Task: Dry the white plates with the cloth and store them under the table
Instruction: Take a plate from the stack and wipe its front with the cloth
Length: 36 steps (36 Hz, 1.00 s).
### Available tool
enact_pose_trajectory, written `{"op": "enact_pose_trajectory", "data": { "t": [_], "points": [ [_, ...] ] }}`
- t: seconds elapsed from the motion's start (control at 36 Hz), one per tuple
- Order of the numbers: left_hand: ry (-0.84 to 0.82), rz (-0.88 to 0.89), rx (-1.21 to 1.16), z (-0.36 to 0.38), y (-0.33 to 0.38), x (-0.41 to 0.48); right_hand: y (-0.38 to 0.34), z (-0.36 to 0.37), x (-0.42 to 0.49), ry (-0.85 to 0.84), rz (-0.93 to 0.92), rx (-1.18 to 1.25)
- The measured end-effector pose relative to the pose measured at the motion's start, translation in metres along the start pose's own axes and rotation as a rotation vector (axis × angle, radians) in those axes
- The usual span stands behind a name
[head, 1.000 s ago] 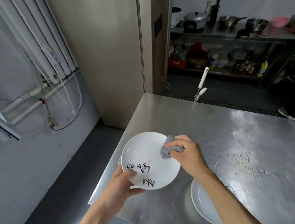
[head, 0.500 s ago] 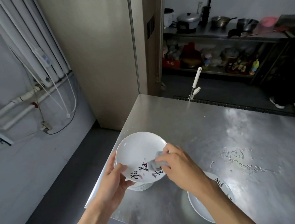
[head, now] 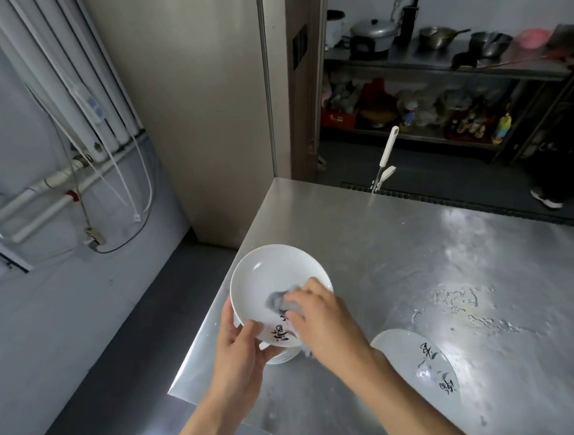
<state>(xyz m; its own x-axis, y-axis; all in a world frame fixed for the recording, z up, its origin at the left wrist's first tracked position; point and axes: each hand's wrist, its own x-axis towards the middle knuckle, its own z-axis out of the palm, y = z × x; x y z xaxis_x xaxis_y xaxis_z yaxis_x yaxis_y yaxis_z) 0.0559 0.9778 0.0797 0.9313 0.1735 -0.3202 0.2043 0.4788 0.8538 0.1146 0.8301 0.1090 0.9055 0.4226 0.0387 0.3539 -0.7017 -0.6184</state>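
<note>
the white plate [head: 270, 278] is held tilted over the table [head: 401, 242] corner, rim gripped by curled fingers of the left hand [head: 236, 357]; the cloth [head: 277, 300], pinched by the right hand [head: 323, 321], should be swept out to the rim.

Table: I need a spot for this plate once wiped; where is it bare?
Bare: far half of the table, left edge to white-handled tool, and its centre beyond the lying plate. Crowded: near-left corner, with left hand, right hand, cloth, held plate, stack.

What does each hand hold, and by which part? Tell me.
Left hand grips the plate by its near rim. Right hand holds the bunched cloth, pressing it on the plate's face.
</note>
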Motion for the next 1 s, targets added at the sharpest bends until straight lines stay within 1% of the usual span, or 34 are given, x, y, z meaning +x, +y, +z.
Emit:
{"op": "enact_pose_trajectory", "data": {
  "t": [0.06, 0.11, 0.17, 0.25, 0.28, 0.31, 0.36, 0.42, 0.44, 0.5, 0.56, 0.61, 0.67, 0.72, 0.78, 0.81, 0.86, 0.92, 1.0],
  "points": [
    [-0.01, -0.002, 0.039, 0.002, 0.0, 0.0, -0.011, 0.013, -0.009, -0.076, -0.106, 0.058],
    [-0.015, -0.015, 0.05, 0.0, -0.002, -0.003, -0.008, 0.013, -0.011, -0.106, -0.137, 0.053],
    [-0.002, -0.038, 0.048, -0.006, -0.003, -0.007, 0.009, 0.004, 0.001, -0.057, -0.07, -0.013],
    [0.031, -0.083, 0.059, -0.009, -0.007, -0.012, 0.027, -0.013, 0.017, 0.04, 0.093, -0.109],
    [0.027, -0.095, 0.067, -0.007, -0.007, -0.013, 0.027, -0.015, 0.018, 0.052, 0.09, -0.108],
    [0.02, -0.102, 0.077, -0.006, -0.007, -0.013, 0.023, -0.015, 0.018, 0.033, 0.041, -0.103],
    [-0.003, -0.094, 0.093, -0.001, -0.003, -0.012, 0.017, -0.008, 0.011, -0.074, -0.115, -0.068],
    [-0.024, -0.08, 0.073, 0.001, 0.002, -0.009, 0.015, -0.003, 0.001, -0.15, -0.149, -0.039],
    [-0.008, -0.079, 0.048, 0.001, 0.005, -0.008, 0.019, -0.003, -0.002, -0.122, -0.13, -0.064],
    [0.064, -0.085, -0.008, -0.003, 0.008, -0.004, 0.032, -0.006, -0.005, 0.029, -0.065, -0.095],
    [0.131, -0.101, -0.053, -0.008, 0.009, -0.001, 0.048, -0.013, -0.008, 0.172, 0.01, -0.003],
    [0.179, -0.118, -0.106, -0.011, 0.012, 0.001, 0.058, -0.019, -0.013, 0.225, 0.036, 0.098],
    [0.203, -0.127, -0.176, -0.013, 0.016, 0.003, 0.06, -0.02, -0.02, 0.196, -0.033, 0.084],
    [0.208, -0.148, -0.253, -0.012, 0.019, 0.005, 0.058, -0.014, -0.025, 0.14, -0.131, -0.012],
    [0.192, -0.185, -0.301, -0.009, 0.019, 0.006, 0.055, -0.006, -0.027, 0.108, -0.182, -0.062],
    [0.18, -0.201, -0.316, -0.008, 0.019, 0.005, 0.054, -0.004, -0.026, 0.131, -0.195, -0.052],
    [0.153, -0.234, -0.338, -0.007, 0.017, 0.004, 0.053, -0.003, -0.025, 0.236, -0.227, -0.013],
    [0.133, -0.286, -0.342, -0.009, 0.013, 0.006, 0.055, -0.004, -0.023, 0.32, -0.268, -0.029],
    [0.142, -0.359, -0.237, -0.012, 0.01, 0.011, 0.057, -0.007, -0.022, 0.325, -0.36, -0.046]
  ]
}}
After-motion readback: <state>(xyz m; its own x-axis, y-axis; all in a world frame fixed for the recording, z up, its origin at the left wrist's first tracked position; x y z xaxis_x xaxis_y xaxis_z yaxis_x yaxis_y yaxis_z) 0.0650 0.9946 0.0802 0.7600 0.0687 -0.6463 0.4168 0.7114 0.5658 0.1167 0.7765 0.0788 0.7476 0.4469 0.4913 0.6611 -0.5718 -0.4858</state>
